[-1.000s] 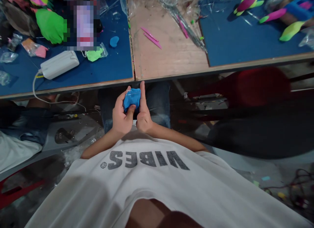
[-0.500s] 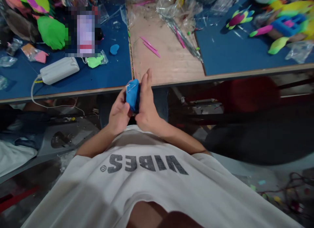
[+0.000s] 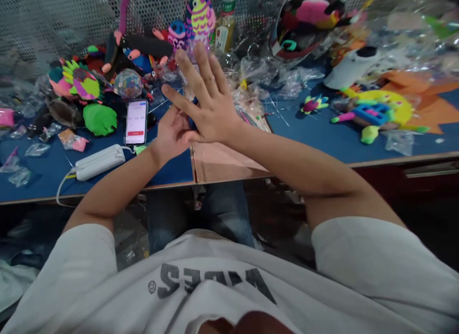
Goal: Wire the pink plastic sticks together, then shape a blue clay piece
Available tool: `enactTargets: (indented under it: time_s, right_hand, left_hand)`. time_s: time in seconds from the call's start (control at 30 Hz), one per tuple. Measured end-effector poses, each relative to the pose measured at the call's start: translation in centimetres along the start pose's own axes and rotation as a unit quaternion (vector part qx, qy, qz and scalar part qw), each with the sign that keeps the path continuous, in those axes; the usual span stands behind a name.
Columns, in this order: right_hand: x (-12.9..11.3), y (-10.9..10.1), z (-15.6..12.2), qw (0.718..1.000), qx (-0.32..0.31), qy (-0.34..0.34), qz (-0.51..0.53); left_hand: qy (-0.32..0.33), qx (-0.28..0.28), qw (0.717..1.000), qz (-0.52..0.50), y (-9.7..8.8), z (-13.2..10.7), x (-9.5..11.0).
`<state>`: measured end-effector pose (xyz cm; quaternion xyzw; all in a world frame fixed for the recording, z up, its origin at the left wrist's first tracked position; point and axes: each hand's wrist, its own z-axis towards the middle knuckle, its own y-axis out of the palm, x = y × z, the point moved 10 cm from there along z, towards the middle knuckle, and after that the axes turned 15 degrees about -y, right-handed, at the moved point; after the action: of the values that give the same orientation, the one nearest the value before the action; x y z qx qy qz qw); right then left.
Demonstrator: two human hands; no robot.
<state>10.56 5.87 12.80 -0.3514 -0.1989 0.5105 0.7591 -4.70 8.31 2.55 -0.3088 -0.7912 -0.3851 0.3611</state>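
Note:
My right hand lies flat with its fingers spread, palm down across my left hand. My left hand is cupped beneath, its fingers mostly covered by the right. Between the palms sits a lump of blue modelling clay; only a small dark blue bit shows by the right index finger, and the rest is hidden. Both hands are above the table, over its pale wooden strip.
Left of my hands are a phone, a white power strip and a green clay piece. Clay figures, including a yellow one, and plastic bags crowd the table. A perforated metal screen rises behind.
Both hands have lifted and moved forward over the table. The right hand has turned from upright beside the blue clay to flat over it, hiding it. The view has tilted up.

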Motion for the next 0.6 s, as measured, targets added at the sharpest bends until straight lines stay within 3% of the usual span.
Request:
enactTargets:
  time_s: [0.03, 0.07, 0.1, 0.17, 0.23, 0.3, 0.37, 0.47, 0.6]
  right_hand:
    - [1.5, 0.9, 0.1, 0.999, 0.001, 0.018, 0.027]
    - [2.6, 1.7, 0.1, 0.998, 0.004, 0.031, 0.047]
    - [3.4, 2.4, 0.0, 0.997, 0.007, 0.042, 0.062]
    - [4.3, 3.0, -0.3, 0.995, 0.017, 0.062, 0.072]
    - [4.6, 2.1, -1.0, 0.993, 0.068, 0.073, 0.059]
    - [4.9, -0.1, -2.2, 0.98, 0.173, 0.084, 0.052]
    - [5.9, -1.1, -3.8, 0.959, 0.244, 0.112, 0.086]
    - [7.9, 1.6, -5.1, 0.934, 0.224, 0.18, 0.215]
    - [7.9, 4.5, -5.3, 0.907, 0.198, 0.201, 0.314]
  left_hand:
    - [0.002, -0.074, 0.997, 0.028, 2.0, 0.8, -0.1]
    - [0.009, -0.215, 0.974, 0.075, 4.9, 0.6, -0.5]
    - [0.022, -0.337, 0.933, 0.124, 6.9, -0.4, -1.1]
    - [0.025, -0.463, 0.866, 0.187, 8.1, -1.7, -2.8]
    - [0.019, -0.478, 0.853, 0.207, 7.4, -1.5, -3.8]
    - [0.031, -0.449, 0.867, 0.214, 6.4, -0.5, -4.0]
    - [0.062, -0.42, 0.877, 0.223, 5.8, 0.4, -3.4]
    - [0.103, -0.396, 0.885, 0.223, 5.3, 1.3, -2.4]
    - [0.077, -0.41, 0.885, 0.209, 5.2, 1.5, -2.4]
